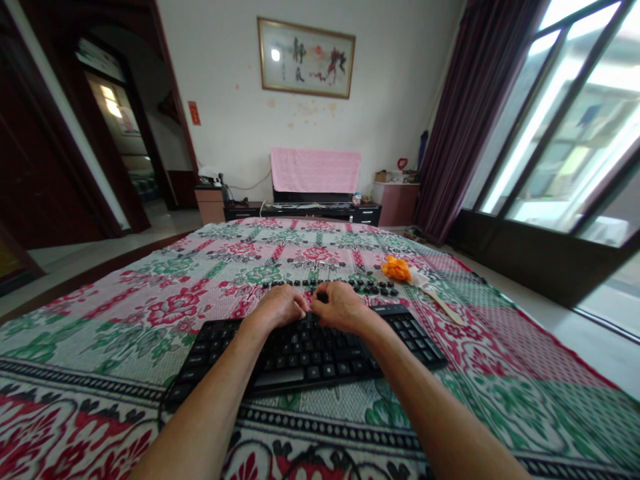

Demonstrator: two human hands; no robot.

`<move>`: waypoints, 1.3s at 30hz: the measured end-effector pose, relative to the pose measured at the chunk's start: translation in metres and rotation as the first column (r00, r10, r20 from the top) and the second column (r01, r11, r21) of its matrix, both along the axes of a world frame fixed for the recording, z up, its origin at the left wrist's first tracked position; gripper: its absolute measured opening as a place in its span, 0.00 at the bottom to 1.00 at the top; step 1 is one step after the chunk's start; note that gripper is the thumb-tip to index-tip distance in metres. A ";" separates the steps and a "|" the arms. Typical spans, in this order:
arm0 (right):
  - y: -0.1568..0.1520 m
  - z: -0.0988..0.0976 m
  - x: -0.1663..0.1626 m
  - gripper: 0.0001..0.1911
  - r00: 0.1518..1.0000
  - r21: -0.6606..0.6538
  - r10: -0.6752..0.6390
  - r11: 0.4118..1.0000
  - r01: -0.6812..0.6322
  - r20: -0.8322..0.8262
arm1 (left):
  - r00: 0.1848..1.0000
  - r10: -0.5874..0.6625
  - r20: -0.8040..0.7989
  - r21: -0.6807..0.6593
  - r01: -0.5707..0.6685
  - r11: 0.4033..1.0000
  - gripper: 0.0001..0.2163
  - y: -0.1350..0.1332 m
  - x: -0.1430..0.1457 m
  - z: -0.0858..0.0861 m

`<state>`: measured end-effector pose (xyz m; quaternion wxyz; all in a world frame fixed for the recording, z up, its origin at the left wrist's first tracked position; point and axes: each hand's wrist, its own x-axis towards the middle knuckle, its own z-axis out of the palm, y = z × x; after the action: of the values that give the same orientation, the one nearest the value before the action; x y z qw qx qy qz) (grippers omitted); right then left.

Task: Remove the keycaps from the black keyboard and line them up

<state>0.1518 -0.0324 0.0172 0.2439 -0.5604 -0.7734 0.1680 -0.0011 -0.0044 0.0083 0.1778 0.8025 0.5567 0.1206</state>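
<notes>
A black keyboard (285, 363) lies on the patterned cloth, under both forearms. My left hand (281, 305) is over its upper edge, with thumb and fingers pinched together; whatever is between them is hidden. Close beside it, my right hand (343, 307) pinches a small black keycap (321, 296) between thumb and forefinger, just above the top row of keys. Loose black keycaps (373, 287) are spread in rows on the cloth behind the keyboard, partly covered by my hands.
To the right lie a crumpled orange cloth or tissue (397, 269) and a flat wooden handle (445, 308). The patterned cloth (170, 267) covers the table. Beyond it stands a low black cabinet (367, 215) with a pink towel (316, 171) draped above it.
</notes>
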 end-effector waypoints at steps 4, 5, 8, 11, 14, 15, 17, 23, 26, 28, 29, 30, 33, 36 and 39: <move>-0.002 0.004 -0.001 0.10 1.000 0.042 -0.023 0.999 0.022 0.006 | 1.000 -0.003 0.009 0.017 0.003 1.000 0.09 0.003 -0.001 -0.005; -0.002 0.004 -0.002 0.10 0.999 0.040 -0.038 0.998 0.038 0.001 | 1.000 0.002 0.013 0.019 -0.002 1.000 0.09 0.004 -0.001 -0.006; -0.001 0.003 -0.003 0.10 0.994 -0.025 -0.098 0.995 0.097 -0.045 | 1.000 0.018 0.024 0.007 -0.018 1.000 0.09 0.007 -0.002 -0.010; 0.002 0.001 -0.003 0.07 0.965 -0.185 -0.209 0.966 0.179 -0.157 | 1.000 0.027 0.015 0.005 -0.028 1.000 0.09 0.009 -0.002 -0.011; 0.005 -0.002 -0.001 0.06 0.898 -0.324 -0.307 0.924 0.203 -0.315 | 0.999 0.047 -0.018 0.011 -0.047 0.999 0.08 0.009 -0.002 -0.010; 0.006 -0.003 0.001 0.05 0.879 -0.345 -0.314 0.920 0.187 -0.360 | 0.998 0.051 -0.024 0.014 -0.050 0.999 0.08 0.009 -0.001 -0.010; 0.007 -0.005 0.003 0.04 0.858 -0.354 -0.304 0.922 0.155 -0.415 | 0.999 0.036 -0.023 0.020 -0.035 0.999 0.08 0.009 -0.001 -0.010; 0.005 -0.004 0.007 0.06 0.936 -0.234 -0.104 0.972 0.023 -0.337 | 0.999 0.011 0.031 0.006 -0.011 1.000 0.08 0.007 -0.002 -0.009; 0.001 0.000 0.006 0.09 0.978 -0.116 0.053 0.990 -0.078 -0.203 | 0.998 0.024 0.052 0.010 -0.024 1.000 0.09 0.005 -0.002 -0.008; -0.001 0.003 0.005 0.10 0.988 -0.074 0.060 0.995 -0.071 -0.145 | 0.998 0.023 0.052 0.009 -0.023 1.000 0.09 0.005 -0.002 -0.008; -0.001 0.003 0.004 0.10 0.990 -0.076 0.030 0.996 -0.041 -0.136 | 0.998 0.022 0.052 0.007 -0.023 1.000 0.09 0.005 -0.003 -0.008; -0.001 0.003 0.003 0.10 0.990 -0.092 -0.012 0.996 0.000 -0.137 | 0.998 0.020 0.052 0.001 -0.020 1.000 0.09 0.006 -0.003 -0.008; 0.000 0.001 0.000 0.10 0.979 -0.157 -0.139 0.981 0.114 -0.152 | 0.998 -0.024 0.058 -0.028 0.026 0.999 0.09 0.006 -0.003 -0.008; 0.001 -0.002 -0.001 0.10 0.981 -0.089 -0.144 0.987 0.133 -0.133 | 0.999 -0.021 0.032 -0.020 0.022 1.000 0.09 0.002 0.000 -0.005; -0.001 0.000 0.001 0.10 0.994 -0.080 -0.035 0.996 0.027 -0.099 | 1.000 0.006 0.008 0.002 -0.006 1.000 0.09 -0.002 0.001 0.000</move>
<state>0.1525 -0.0330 0.0171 0.2628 -0.5725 -0.7441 0.2225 0.0004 -0.0067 0.0087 0.1790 0.8005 0.5581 0.1249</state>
